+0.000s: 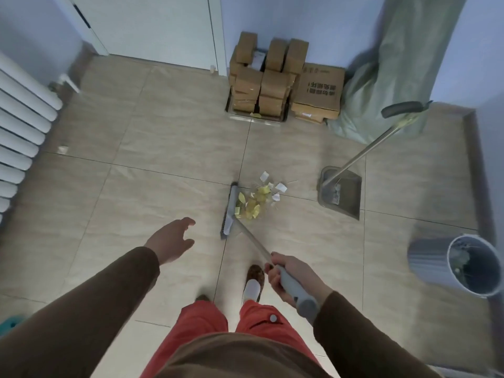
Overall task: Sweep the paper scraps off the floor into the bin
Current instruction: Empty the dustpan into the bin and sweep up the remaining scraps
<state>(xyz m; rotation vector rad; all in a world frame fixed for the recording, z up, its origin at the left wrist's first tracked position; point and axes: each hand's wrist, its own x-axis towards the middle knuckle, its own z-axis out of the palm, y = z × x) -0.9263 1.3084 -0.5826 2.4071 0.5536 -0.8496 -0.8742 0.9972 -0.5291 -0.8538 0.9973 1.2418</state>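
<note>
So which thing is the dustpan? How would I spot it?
Find the big green sack leaning against the far wall. On the tiled floor just in front stands the dustpan, right of the paper scraps. Unlike the round bin, it's a flat grey scoop with a long slanted metal handle.

Bystanders along the walls of a tiled room

Stacked cardboard boxes (283, 83) stand against the far wall on a metal tray (255, 120), just beside a slumped green sack (395, 69) in the corner (one box shows printed characters). A white door (152, 25) is shut at the back, and a white radiator (20, 126) lines the left wall.
</note>
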